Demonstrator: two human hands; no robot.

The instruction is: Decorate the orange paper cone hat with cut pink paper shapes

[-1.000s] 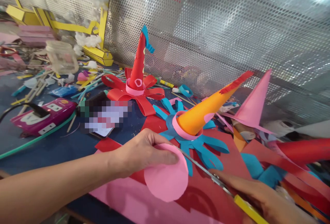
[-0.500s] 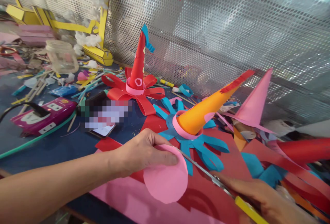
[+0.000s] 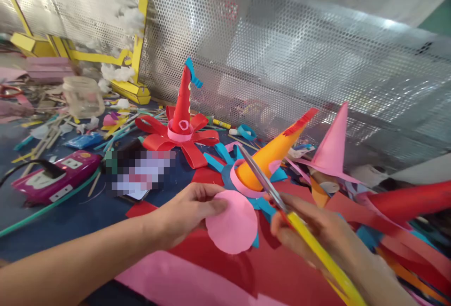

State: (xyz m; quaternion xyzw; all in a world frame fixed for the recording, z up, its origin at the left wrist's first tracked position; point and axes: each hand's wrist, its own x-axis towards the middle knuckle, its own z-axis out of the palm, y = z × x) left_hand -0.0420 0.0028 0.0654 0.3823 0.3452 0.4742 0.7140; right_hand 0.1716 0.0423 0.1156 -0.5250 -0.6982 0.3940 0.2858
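A pink paper circle with a slightly wavy edge is pinched at its upper left between the thumb and fingers of my left hand. My right hand grips a pair of scissors by its yellow handles; the blades point up and left, apart from the circle. Behind the blades leans an orange paper cone hat with a red tip, a pink band and blue paper loops. Red paper and a pink sheet lie beneath my hands.
Further back stands a red cone hat with red loops. A pink cone and another red cone are at the right. On the left lie a phone, a purple power strip, a clear jar and scattered sticks. A perforated metal panel rises behind.
The scissors have come away from the circle's upper edge and now point higher. My right hand has moved up and left. My left hand still holds the circle, and the view has tilted upward.
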